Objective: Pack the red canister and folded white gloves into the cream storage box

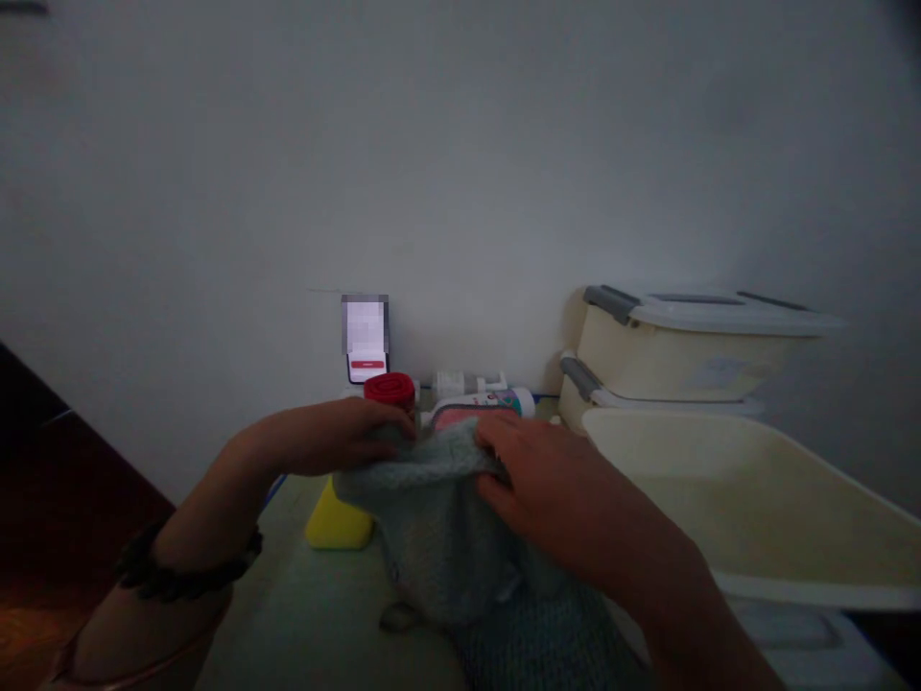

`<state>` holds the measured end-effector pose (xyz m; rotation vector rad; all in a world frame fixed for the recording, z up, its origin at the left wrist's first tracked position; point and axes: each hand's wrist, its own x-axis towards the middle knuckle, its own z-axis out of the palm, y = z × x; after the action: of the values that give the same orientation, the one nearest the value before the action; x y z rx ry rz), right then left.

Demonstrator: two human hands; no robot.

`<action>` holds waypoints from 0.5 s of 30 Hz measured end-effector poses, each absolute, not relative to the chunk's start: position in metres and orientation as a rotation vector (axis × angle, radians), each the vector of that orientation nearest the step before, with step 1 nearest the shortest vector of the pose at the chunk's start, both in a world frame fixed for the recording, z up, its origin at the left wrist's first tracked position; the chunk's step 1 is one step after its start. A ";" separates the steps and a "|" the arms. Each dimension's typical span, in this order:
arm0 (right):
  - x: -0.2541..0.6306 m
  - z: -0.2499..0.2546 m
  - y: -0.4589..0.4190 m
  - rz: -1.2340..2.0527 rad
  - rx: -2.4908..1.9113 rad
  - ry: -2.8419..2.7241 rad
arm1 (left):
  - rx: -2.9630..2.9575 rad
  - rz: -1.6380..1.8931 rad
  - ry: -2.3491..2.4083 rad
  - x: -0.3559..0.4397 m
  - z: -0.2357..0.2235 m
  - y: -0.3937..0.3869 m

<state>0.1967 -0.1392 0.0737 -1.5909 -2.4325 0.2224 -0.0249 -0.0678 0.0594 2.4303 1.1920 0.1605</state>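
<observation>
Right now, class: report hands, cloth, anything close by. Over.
Left hand, right hand: both gripping grey cloth. Cloth bunched. Yellow block close, left of cloth.

At the back edge of the table point(280, 614), the phone point(367, 341) is partly blurred and print on the white bottle point(522, 401) is too small to read. The left hand point(352, 437) hides the lower part of the red roll point(389, 387); the cloth point(442, 547) covers some of the yellow block point(338, 523). The view's right edge cuts off the basin point(720, 461).
</observation>
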 end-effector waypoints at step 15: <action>0.166 0.029 -0.136 0.521 -1.190 -2.772 | 2.278 -0.126 1.488 -0.033 0.052 -0.051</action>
<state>0.1661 -0.1362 0.0287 -1.1898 -2.7723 0.5210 -0.0335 -0.0511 0.0518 2.2782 1.4877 -0.1261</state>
